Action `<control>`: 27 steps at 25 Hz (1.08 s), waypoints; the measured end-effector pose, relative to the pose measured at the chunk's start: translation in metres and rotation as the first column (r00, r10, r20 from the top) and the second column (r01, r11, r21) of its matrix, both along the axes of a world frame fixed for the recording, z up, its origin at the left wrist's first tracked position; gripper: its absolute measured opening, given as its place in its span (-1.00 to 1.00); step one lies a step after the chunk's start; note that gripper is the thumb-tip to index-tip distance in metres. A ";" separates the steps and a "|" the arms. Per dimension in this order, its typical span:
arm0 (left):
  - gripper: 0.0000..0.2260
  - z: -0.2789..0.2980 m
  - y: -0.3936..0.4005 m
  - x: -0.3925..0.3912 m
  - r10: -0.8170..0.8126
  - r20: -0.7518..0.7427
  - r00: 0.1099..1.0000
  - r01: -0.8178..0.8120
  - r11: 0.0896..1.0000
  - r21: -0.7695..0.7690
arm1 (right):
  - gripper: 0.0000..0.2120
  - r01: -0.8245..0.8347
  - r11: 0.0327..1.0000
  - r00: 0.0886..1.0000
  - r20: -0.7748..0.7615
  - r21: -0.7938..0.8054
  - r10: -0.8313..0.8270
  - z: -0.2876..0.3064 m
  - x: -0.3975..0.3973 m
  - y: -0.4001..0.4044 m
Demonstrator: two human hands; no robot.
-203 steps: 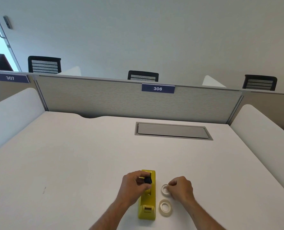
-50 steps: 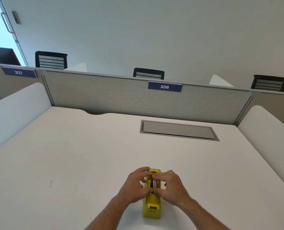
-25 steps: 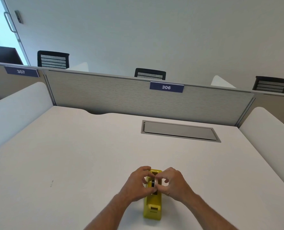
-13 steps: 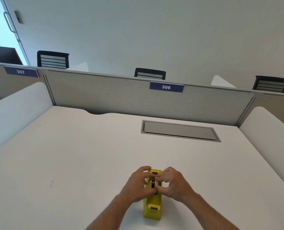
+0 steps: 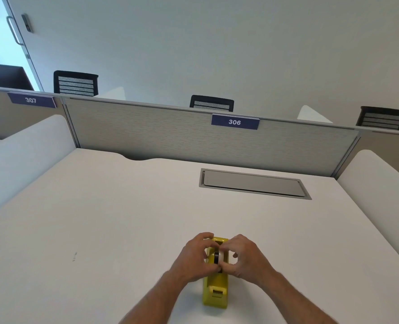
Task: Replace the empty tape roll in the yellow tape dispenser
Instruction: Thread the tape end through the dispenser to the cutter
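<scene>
The yellow tape dispenser (image 5: 215, 292) lies lengthwise on the white desk (image 5: 100, 230), its cutter end toward me. Both hands meet over its far half. My left hand (image 5: 190, 259) pinches the black spindle (image 5: 216, 258) from the left. My right hand (image 5: 246, 260) grips the whitish tape roll (image 5: 223, 255) on that spindle from the right. Roll and spindle sit right at the dispenser's cradle; my fingers hide whether they rest in it. No other roll shows on the desk.
A grey cable hatch (image 5: 254, 185) is set into the desk farther back. A fabric partition with a label reading 306 (image 5: 235, 122) closes the far edge. White side dividers (image 5: 18, 155) stand at left and right.
Eight seconds ago two rolls lay right of the dispenser and my hands were apart. Over the last two seconds both hands stay clasped at the spindle, the fingers shifting only slightly.
</scene>
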State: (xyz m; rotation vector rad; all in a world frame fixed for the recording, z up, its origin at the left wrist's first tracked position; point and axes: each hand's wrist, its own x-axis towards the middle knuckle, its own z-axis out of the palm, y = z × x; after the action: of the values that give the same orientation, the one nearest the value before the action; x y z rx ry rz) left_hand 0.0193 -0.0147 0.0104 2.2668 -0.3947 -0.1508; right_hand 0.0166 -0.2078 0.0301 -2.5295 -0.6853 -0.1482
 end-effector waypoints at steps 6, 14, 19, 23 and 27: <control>-0.55 0.001 -0.001 0.000 0.001 0.003 1.000 -0.001 1.000 0.003 | -0.90 -0.048 0.999 0.998 0.039 -0.011 0.048 0.004 0.005 0.000; -0.56 0.000 -0.002 0.001 0.001 0.001 1.000 -0.001 1.000 0.009 | -0.87 -0.054 0.998 0.998 0.034 0.018 0.054 0.000 0.007 -0.003; -0.59 0.000 -0.002 0.002 -0.007 0.010 1.000 0.007 1.000 -0.003 | -0.88 -0.042 0.999 0.999 0.035 0.032 0.041 -0.001 0.006 -0.004; -0.55 0.001 -0.002 0.004 -0.005 -0.006 1.000 0.006 1.000 0.027 | -0.88 -0.019 0.999 1.000 0.011 0.034 0.019 -0.003 0.002 -0.004; -0.55 0.001 -0.002 0.004 -0.001 -0.005 1.000 0.001 0.999 0.037 | -0.87 0.000 0.998 1.000 0.017 0.058 -0.001 -0.002 0.005 -0.003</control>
State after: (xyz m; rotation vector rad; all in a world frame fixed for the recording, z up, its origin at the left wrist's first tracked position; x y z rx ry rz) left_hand 0.0232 -0.0170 0.0118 2.3028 -0.3932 -0.1650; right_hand 0.0216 -0.2111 0.0286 -2.4756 -0.6777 -0.1867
